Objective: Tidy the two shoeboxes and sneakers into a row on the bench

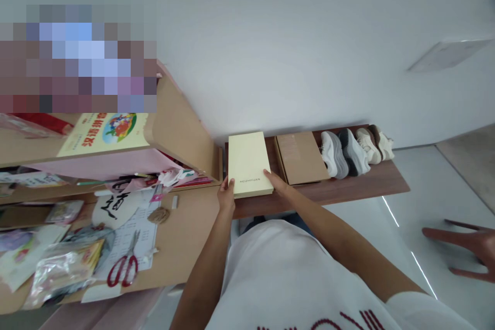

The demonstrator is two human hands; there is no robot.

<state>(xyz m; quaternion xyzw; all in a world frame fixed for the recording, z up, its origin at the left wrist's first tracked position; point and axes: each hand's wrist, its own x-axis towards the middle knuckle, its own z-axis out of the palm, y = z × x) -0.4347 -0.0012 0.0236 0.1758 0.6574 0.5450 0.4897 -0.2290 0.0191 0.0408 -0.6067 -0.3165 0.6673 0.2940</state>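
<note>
A pale yellow shoebox (248, 157) with "MEIZHIYUAN" printed near its front edge lies at the left end of a dark wooden shelf (371, 181). My left hand (226, 193) grips its near left corner, thumb on top. On the opposite side, my right hand (276, 182) holds the near right edge, its thumb also on the lid. The fingers under or behind the box are mostly hidden. Just right of it sits a brown cardboard box (301, 157), its lid closed.
Grey-white sneakers (334, 154) and cream-brown shoes (373, 144) line the shelf's right part. At left, a desk (185, 227) carries red-handled scissors (124, 270), a twine roll (158, 215), papers and plastic bags. A reddish-brown stool (475, 242) stands at right. A white wall rises behind the shelf.
</note>
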